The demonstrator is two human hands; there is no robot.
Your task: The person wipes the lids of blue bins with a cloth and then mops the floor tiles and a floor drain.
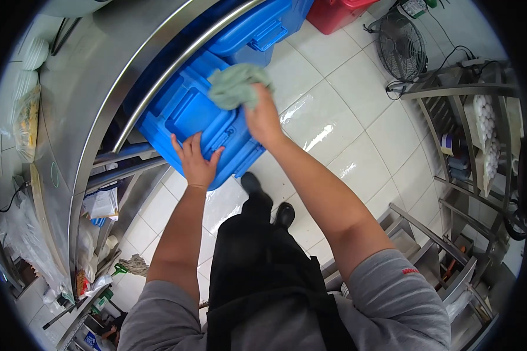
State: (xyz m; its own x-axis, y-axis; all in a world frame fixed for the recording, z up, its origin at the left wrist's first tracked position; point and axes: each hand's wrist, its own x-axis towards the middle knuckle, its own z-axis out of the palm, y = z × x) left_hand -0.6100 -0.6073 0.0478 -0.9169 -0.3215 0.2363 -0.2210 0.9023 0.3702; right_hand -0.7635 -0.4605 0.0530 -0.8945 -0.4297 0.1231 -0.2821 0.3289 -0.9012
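A green cloth (235, 86) is bunched in my right hand (262, 120), blurred by motion, over the far right part of a blue plastic bin's lid (188, 111). My left hand (196, 161) rests on the near part of that lid with its fingers spread, holding nothing. The bin stands on the floor, partly beneath the steel counter and its rail. Behind it is a second blue bin (255, 29) with a clip handle on its side.
A steel counter (108, 64) with a curved rail (175, 67) runs along the left. Beyond the bins stands a red container (336, 14). A black fan (399, 47) is on the tiled floor (357, 111) at the back right. Metal shelving (451, 88) lines the right side.
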